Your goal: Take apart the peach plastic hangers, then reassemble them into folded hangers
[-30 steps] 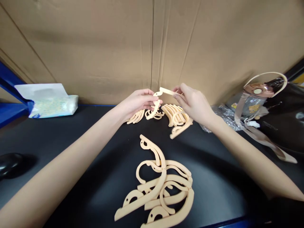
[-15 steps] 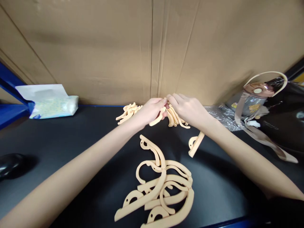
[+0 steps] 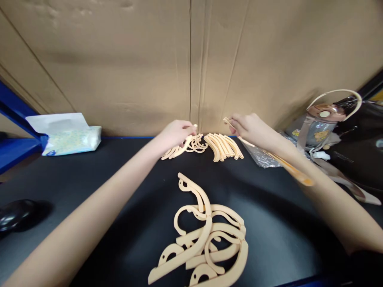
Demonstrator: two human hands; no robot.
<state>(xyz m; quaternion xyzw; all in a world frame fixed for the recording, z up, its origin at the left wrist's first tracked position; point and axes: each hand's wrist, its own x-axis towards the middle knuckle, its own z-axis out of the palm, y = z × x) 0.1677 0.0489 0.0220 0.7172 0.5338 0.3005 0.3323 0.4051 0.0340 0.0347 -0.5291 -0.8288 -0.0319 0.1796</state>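
Note:
Closed round a curved beige piece [image 3: 181, 150], my left hand [image 3: 178, 133] is above the left part of the far row. Beige hooks [image 3: 197, 144] lie just right of it. My right hand [image 3: 248, 126] pinches a beige hanger part [image 3: 245, 142], whose long arm runs back along my forearm. Between the hands, several curved beige pieces [image 3: 223, 146] lie side by side. Nearer to me, joined beige hangers [image 3: 206, 235] form an overlapping pile on the black table [image 3: 134, 223].
A tissue pack [image 3: 72, 137] is at the back left, a black mouse [image 3: 18, 215] at the left edge. Clear plastic wrap [image 3: 265, 156], a grey bottle [image 3: 314, 127] with a strap and a black bag [image 3: 359, 147] are at the right. Cardboard [image 3: 134, 71] stands behind.
My hands have moved apart, left hand leftward and right hand rightward. The hanger part in my right hand has swung up along the forearm, and the far row is more visible.

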